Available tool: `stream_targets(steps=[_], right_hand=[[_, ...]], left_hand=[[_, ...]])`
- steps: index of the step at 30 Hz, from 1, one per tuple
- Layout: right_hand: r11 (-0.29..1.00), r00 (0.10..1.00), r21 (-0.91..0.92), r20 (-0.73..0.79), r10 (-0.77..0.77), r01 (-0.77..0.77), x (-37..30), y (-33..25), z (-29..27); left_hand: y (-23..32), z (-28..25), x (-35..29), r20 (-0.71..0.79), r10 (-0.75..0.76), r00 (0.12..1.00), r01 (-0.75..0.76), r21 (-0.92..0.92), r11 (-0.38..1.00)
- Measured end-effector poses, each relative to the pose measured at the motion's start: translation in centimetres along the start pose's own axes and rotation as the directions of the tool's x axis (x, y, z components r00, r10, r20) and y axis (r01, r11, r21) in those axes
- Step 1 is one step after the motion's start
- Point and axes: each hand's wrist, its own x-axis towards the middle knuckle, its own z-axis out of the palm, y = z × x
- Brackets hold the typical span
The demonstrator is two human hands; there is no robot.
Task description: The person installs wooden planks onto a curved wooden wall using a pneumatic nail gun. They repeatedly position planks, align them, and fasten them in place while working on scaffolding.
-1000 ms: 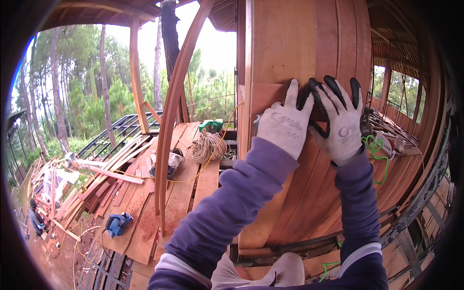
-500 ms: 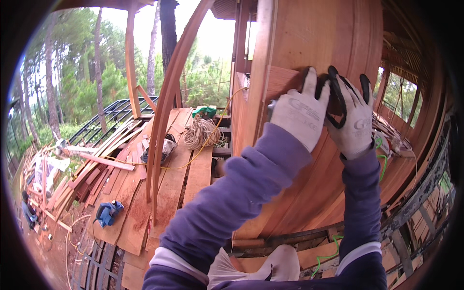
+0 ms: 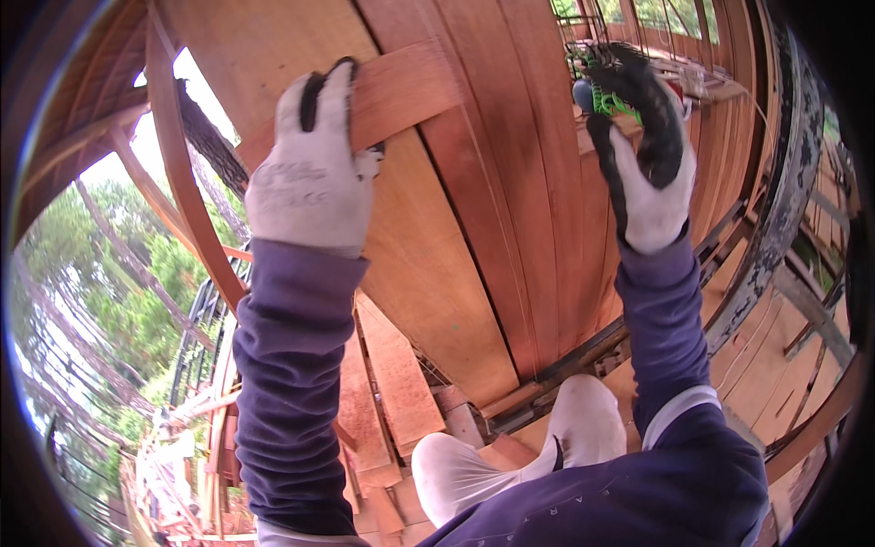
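Observation:
My left hand (image 3: 308, 169), in a white glove with black fingertips, grips a short reddish wooden board (image 3: 410, 87) that lies slantwise across the plank wall (image 3: 437, 237). Its fingers reach over the board. A small metallic bit (image 3: 371, 159) shows beside that hand, but I cannot make out what it is. Off to the right, my right hand (image 3: 649, 150) is raised away from the board, gloved the same way. Its thumb and fingers are curved wide apart, with nothing visibly held between them.
Behind the right hand lies bright green cord (image 3: 615, 105) near a bluish round thing (image 3: 583, 95). A dark, worn curved beam (image 3: 756, 246) runs down the right side. Loose boards (image 3: 396, 374) lie low at the left. A wooden post (image 3: 187, 173) slants at the upper left.
The view has swung to the right and downward. My right hand has left the wall and moved away from the left, its fingers now spread. The left hand stays at the short board.

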Motion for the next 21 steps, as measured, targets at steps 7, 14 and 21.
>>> stream_targets(steps=[7, 14, 21], right_hand=[[0.767, 0.776, 0.120, 0.128, 0.617, -0.630, -17.8, 3.6, -2.9], [0.512, 0.517, 0.094, 0.264, 0.814, -0.854, -30.7, 3.4, -2.4], [0.608, 0.617, 0.118, 0.239, 0.750, -0.785, -28.9, 4.2, -0.7]], left_hand=[[0.5, 0.5, 0.7, -0.023, 0.060, 0.998, -0.058, 0.077, 0.995], [0.8, 0.9, 1.1, 0.029, 0.016, 0.999, -0.018, 0.090, 0.996], [-0.2, 0.4, 1.0, 0.052, 0.087, 0.995, -0.091, 0.083, 0.992]])
